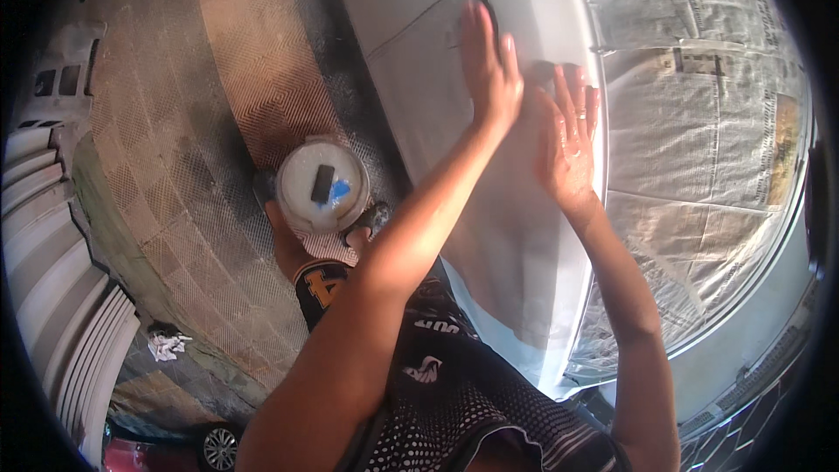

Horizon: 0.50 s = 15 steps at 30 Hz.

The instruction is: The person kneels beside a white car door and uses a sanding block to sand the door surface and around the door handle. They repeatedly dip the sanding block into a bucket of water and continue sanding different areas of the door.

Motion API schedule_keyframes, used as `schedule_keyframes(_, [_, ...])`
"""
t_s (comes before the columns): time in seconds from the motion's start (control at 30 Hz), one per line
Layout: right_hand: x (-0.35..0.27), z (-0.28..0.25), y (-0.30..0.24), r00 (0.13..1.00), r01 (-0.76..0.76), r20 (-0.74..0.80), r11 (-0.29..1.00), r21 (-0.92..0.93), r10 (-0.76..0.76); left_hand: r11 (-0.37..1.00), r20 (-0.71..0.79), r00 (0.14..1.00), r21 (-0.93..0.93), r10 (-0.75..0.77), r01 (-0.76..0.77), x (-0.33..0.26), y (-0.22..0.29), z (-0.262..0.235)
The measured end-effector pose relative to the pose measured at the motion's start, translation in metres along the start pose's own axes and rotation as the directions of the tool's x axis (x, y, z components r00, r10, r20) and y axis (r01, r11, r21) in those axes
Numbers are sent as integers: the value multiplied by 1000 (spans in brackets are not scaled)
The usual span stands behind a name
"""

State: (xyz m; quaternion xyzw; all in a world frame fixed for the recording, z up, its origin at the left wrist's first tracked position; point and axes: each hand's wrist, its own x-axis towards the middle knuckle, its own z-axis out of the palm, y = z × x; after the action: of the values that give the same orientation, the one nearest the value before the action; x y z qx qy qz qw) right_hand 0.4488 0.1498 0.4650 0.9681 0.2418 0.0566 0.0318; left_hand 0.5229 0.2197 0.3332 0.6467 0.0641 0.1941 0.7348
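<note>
My left hand (493, 79) lies stretched along a pale grey car body panel (498, 183), its fingers pointing away from me. A dark pad (490, 16) shows as a narrow edge between the fingers and thumb; the hand covers the rest. Closer to the masked edge, my right hand (568, 142) is spread on the same panel with its fingers apart. It looks wet, wears a ring and holds nothing. Beside my feet stands a round whitish bucket (288, 210) of cloudy liquid, with a black block (323, 182) and a blue scrap (342, 192) in it.
Newspaper sheets (690, 131) cover the area right of the panel. Patterned tiles (166, 122) make up the floor, with dark stains near the bucket. Stacked pale panels (52, 271) line the left side. A crumpled cloth (168, 343) and a red car (144, 453) appear lower left.
</note>
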Motion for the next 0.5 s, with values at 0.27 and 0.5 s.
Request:
schedule_keyframes(0.27, [-4,10,3,999,31,-18,995,-92,-32,998,-88,995,-27,56,-59,-10,-1,3])
schedule_keyframes(0.5, [0,11,1,998,45,-30,989,-144,-50,998,-23,998,-19,56,-56,-40,13,-5])
